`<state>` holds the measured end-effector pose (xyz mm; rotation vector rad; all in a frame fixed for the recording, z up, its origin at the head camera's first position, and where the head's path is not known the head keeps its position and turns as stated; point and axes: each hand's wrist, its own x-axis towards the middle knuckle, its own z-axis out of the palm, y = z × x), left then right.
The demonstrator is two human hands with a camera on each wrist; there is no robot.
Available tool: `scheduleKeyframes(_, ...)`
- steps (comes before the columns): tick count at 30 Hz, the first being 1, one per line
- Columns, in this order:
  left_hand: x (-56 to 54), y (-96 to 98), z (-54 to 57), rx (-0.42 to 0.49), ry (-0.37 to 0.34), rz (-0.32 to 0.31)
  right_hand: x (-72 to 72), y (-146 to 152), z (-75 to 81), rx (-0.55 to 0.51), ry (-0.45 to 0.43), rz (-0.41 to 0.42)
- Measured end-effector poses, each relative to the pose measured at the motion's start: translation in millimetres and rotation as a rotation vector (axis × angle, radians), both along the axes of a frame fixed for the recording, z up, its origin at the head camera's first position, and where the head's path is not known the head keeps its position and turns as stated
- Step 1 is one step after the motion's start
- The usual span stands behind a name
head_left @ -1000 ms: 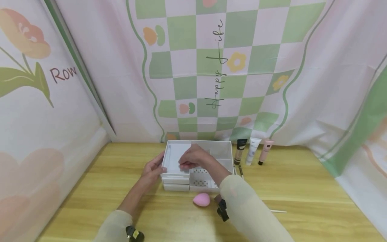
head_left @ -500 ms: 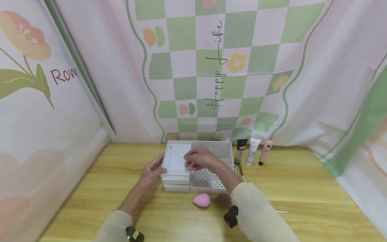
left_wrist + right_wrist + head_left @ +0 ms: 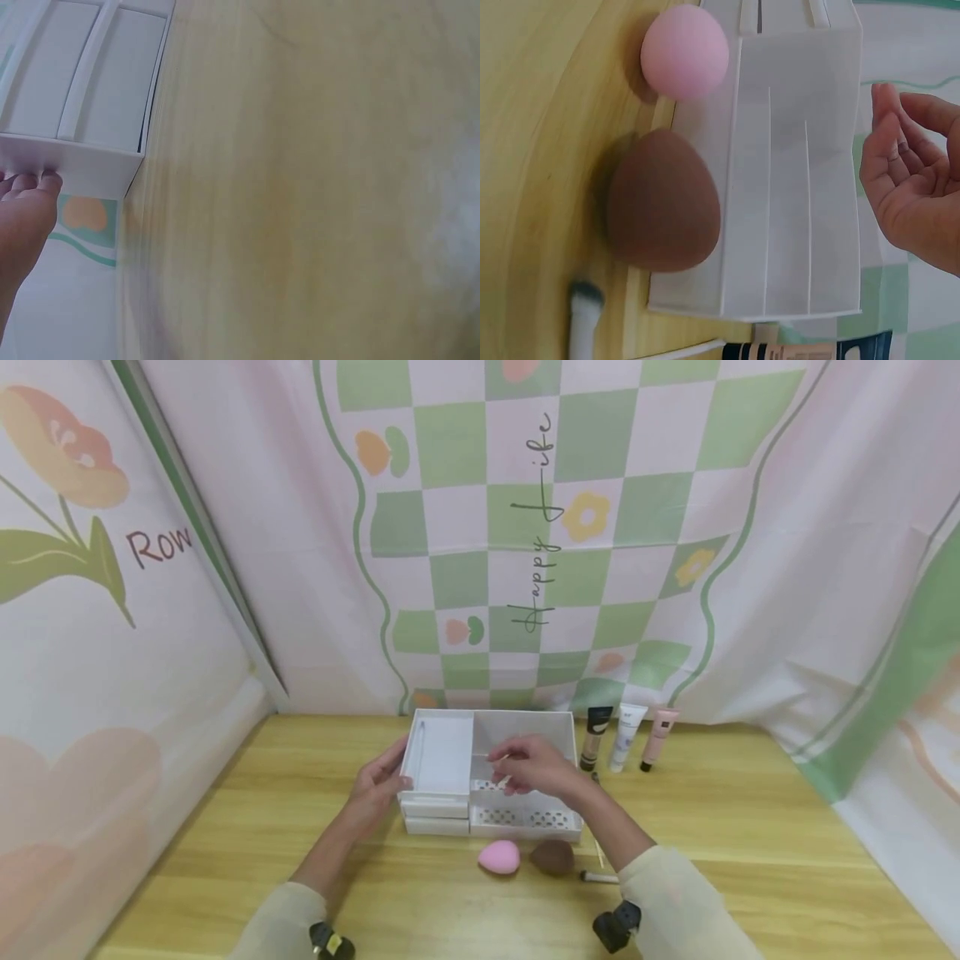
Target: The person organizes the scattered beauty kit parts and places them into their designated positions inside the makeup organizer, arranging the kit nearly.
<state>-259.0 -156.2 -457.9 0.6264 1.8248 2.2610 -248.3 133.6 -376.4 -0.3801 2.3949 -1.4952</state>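
Note:
A white desk organizer (image 3: 442,752) stands at the back of the wooden table, with two small drawers (image 3: 437,810) at its front left and divided compartments (image 3: 525,818) at its right. My left hand (image 3: 378,785) holds its left side, thumb at the front top corner; in the left wrist view the fingertips touch the side wall. Over the right compartments hovers my right hand (image 3: 536,767), fingers loosely bent. The right wrist view shows nothing between thumb and fingers. In front lie a pink makeup sponge (image 3: 499,857) and a brown makeup sponge (image 3: 552,857).
Black-and-beige (image 3: 597,739), white (image 3: 628,739) and pink (image 3: 659,739) cosmetic tubes stand right of the organizer. A makeup brush (image 3: 585,315) and a thin pale stick (image 3: 682,350) lie near its front right corner. A patterned curtain (image 3: 525,527) hangs close behind.
My right hand has moved right, from the organizer's left top section to above the right compartments, and its fingers have loosened. The brown sponge has come into full sight. The left hand stays put.

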Motion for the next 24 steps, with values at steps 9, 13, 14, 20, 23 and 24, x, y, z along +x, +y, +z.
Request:
scheduleKeyframes(9, -0.7, -0.8, -1.0, -0.003, -0.004, 0.011, 2.9, 28.5, -0.3, 0.008, 0.059, 0.000)
scheduleKeyframes(13, -1.4, -0.9, -2.4, -0.011, -0.005, 0.019, 8.1, 43.2, -0.9, 0.011, 0.079, -0.002)
scheduleKeyframes(14, -1.6, -0.6, -2.4, -0.014, -0.007, 0.021, 9.9, 47.7, -0.7, 0.016, 0.089, 0.001)
scheduleKeyframes(20, -1.0, 0.8, -1.6, -0.023, -0.006, 0.029, 17.7, 77.3, -2.2, 0.013, 0.131, -0.018)
scheduleKeyframes(23, -0.1, 1.1, -1.0, -0.028, -0.005, 0.039, 19.5, 92.3, -3.8, -0.015, 0.131, -0.033)
scheduleKeyframes(24, 0.2, 1.3, -0.7, -0.030, -0.004, 0.040, 20.0, 97.1, -4.5, -0.024, 0.136, -0.035)
